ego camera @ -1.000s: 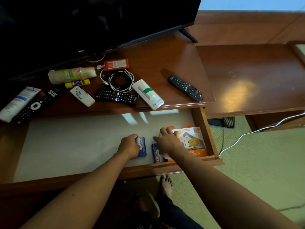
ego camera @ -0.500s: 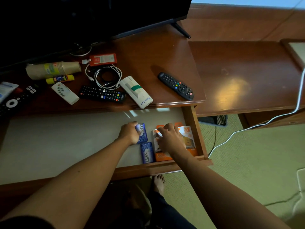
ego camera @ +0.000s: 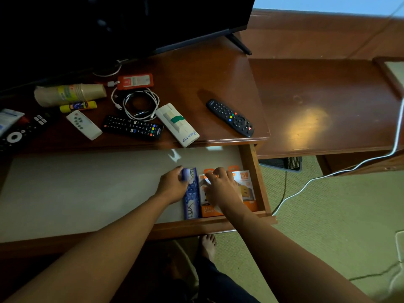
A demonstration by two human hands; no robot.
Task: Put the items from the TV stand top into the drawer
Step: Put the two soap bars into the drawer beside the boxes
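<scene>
The open drawer (ego camera: 87, 193) has a pale liner. At its right end lie orange charger boxes (ego camera: 247, 189), and two blue soap boxes (ego camera: 192, 204) stand end to end beside them. My left hand (ego camera: 172, 185) grips the upper soap box from its left side. My right hand (ego camera: 223, 186) rests with fingers spread on the left charger box. On the TV stand top (ego camera: 196, 68) lie a black remote (ego camera: 230, 118), a white remote with green tape (ego camera: 178, 125), another black remote (ego camera: 133, 127), a small white remote (ego camera: 84, 125) and a coiled white cable (ego camera: 140, 103).
Further back on the stand are a red card holder (ego camera: 135, 80), a stack of paper cups (ego camera: 70, 94), a yellow glue stick (ego camera: 78, 106), a third black remote (ego camera: 19, 134) and a white tube (ego camera: 8, 119). The TV (ego camera: 109, 29) stands behind them. A lower wooden table (ego camera: 317, 106) adjoins on the right.
My left hand has slid its blue soap box right, into line with the other one beside the charger boxes. My right hand has shifted onto the left charger box.
</scene>
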